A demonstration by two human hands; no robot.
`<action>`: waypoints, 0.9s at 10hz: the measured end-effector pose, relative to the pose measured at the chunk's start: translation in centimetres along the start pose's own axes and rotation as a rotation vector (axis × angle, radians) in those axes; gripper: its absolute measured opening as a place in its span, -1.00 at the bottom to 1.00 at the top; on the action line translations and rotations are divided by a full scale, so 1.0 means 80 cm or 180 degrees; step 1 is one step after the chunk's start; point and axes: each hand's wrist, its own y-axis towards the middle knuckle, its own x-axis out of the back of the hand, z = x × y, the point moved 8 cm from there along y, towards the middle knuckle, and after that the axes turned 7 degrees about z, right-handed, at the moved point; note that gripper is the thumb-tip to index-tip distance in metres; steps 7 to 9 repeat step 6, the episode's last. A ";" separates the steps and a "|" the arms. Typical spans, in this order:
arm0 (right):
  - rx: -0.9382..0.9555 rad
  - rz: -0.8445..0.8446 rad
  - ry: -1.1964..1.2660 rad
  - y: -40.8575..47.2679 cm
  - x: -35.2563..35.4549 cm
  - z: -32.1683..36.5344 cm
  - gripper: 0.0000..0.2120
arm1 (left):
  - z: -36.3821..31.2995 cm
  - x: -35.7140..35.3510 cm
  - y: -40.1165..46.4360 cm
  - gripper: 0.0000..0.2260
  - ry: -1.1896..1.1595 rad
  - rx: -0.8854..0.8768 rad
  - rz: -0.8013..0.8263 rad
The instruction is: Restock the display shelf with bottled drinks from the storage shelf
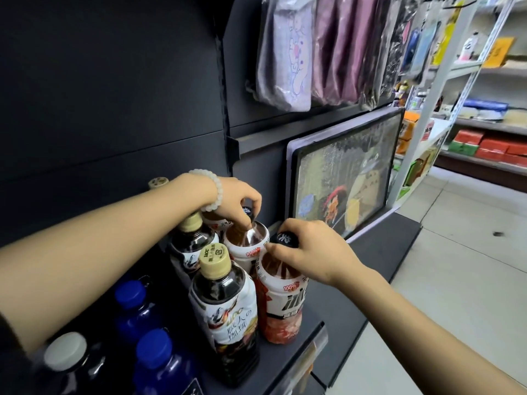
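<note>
Looking down from my head, my left hand pinches the black cap of a red tea bottle at the back of the dark shelf. My right hand curls its fingers round the black cap of another red tea bottle, which stands just in front, near the shelf edge. The two bottles touch. Coffee bottles with tan caps stand just to the left. Blue bottles sit lower down. A framed picture leans behind.
</note>
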 end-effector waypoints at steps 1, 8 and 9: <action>-0.0010 0.0043 -0.0047 -0.004 -0.003 0.000 -0.68 | -0.005 -0.002 0.003 -0.81 0.0041 -0.0003 0.0047; 0.0256 -0.0330 -0.1444 -0.056 0.033 0.061 -0.60 | -0.018 0.029 -0.122 -0.69 0.0539 0.0661 -0.1209; 0.0256 -0.0330 -0.1444 -0.056 0.033 0.061 -0.60 | -0.018 0.029 -0.122 -0.69 0.0539 0.0661 -0.1209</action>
